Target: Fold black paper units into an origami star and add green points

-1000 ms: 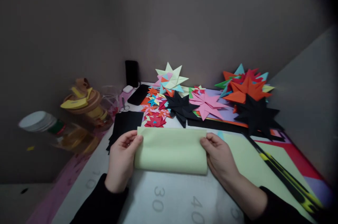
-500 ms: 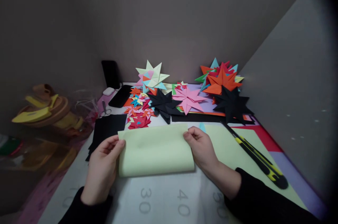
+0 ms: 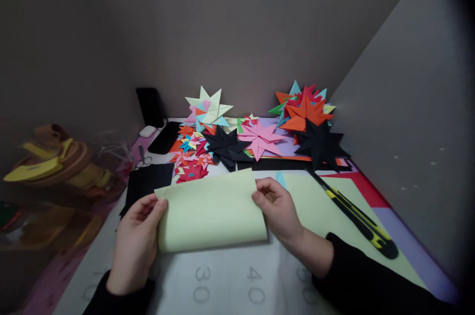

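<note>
I have a pale green sheet of paper (image 3: pixel 211 213) folded over on itself, and it lies on the white cutting mat (image 3: pixel 230 280) just above the printed numbers 30 and 40. My left hand (image 3: pixel 135 240) pinches the sheet's left edge, thumb on top near its upper left corner and fingers curled underneath. My right hand (image 3: pixel 278 211) grips the sheet's right edge the same way, thumb and fingertips closed on the upper right corner. To the right of the sheet, a second pale green sheet (image 3: pixel 326 216) lies flat on the mat, and a yellow and black utility knife (image 3: pixel 352 213) rests diagonally across it. Just left of the folded sheet and a little behind it lies a stack of black paper (image 3: pixel 148 181). Behind the folded sheet, a cluster of small red and orange stars (image 3: pixel 191 156) sits on the table, then a black star (image 3: pixel 226 146) and a pink star (image 3: pixel 261 139) side by side. Farther back from the sheet, by the wall, a pale green star (image 3: pixel 208 107) stands to the left and an orange star (image 3: pixel 306 112) to the right, with another black star (image 3: pixel 319 144) in front of the orange one.
</note>
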{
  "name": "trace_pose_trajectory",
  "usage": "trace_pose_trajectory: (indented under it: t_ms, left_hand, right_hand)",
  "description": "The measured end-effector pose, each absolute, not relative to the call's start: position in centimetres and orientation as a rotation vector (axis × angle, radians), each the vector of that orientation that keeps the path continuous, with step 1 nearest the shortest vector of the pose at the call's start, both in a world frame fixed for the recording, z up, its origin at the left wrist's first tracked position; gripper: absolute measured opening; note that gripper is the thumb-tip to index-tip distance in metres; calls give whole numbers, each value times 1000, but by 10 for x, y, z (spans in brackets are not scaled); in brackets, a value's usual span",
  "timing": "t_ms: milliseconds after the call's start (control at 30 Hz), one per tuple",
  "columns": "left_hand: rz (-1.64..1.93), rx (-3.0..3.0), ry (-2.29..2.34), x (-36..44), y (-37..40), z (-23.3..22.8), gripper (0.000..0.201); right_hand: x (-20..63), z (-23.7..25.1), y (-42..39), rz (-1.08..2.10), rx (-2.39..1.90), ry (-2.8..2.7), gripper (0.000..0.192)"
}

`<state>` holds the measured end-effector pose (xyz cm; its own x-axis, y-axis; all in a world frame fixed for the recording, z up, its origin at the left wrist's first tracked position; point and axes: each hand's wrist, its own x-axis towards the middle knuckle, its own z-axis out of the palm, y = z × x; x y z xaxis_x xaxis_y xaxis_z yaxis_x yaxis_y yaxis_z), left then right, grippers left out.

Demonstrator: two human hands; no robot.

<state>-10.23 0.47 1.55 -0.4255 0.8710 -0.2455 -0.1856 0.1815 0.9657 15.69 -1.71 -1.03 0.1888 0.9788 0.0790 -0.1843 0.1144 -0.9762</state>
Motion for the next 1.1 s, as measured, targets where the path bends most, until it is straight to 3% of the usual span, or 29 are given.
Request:
trace_pose_trajectory:
  t_ms: [1100]
  left_hand:
    - [1406,617,1485,-101,4,13,40]
  right_hand:
    - [156,-14,-14,1128,-1029,-837,26]
